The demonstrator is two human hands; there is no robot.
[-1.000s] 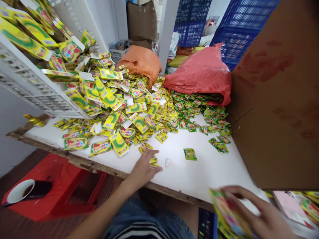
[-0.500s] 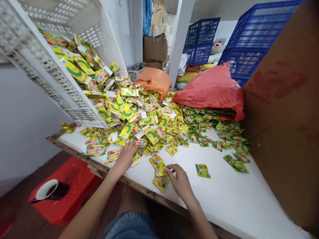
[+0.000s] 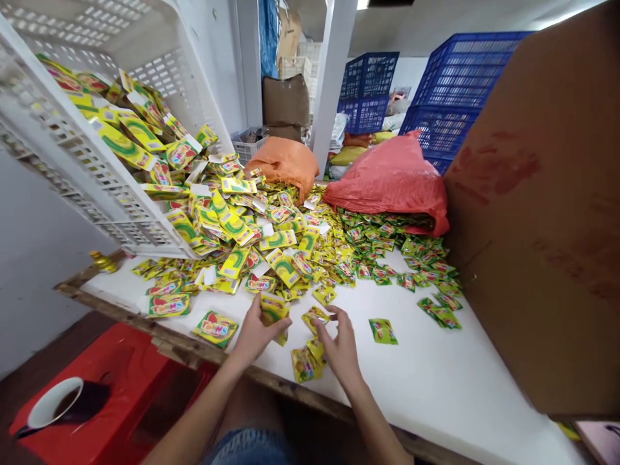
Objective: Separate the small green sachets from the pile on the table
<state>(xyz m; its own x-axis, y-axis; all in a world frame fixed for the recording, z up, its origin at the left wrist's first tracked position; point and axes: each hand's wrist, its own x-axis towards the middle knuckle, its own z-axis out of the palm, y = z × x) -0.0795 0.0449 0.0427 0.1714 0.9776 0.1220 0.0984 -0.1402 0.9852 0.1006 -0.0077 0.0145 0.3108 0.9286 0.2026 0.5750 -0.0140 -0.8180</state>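
Note:
My left hand (image 3: 256, 332) grips a flattened yellow-green box (image 3: 272, 308) just above the white table (image 3: 436, 381). My right hand (image 3: 341, 345) pinches a small yellow sachet (image 3: 314, 316) beside it. Two or three more sachets (image 3: 306, 363) lie under my hands near the table's front edge. A big heap of yellow boxes and sachets (image 3: 271, 232) spills from a tilted white crate (image 3: 97, 161) at the left. A single green sachet (image 3: 383, 330) lies apart to the right.
A tall cardboard box (image 3: 542, 219) stands on the right. A red sack (image 3: 392, 177) and an orange sack (image 3: 285, 161) lie at the back, with blue crates (image 3: 450, 97) behind. A red stool (image 3: 111, 400) with a cup (image 3: 58, 403) stands at lower left.
My right hand came from the far right to the sachets at the front edge and pinched one. My left hand picked a flat box from the heap and drew it closer.

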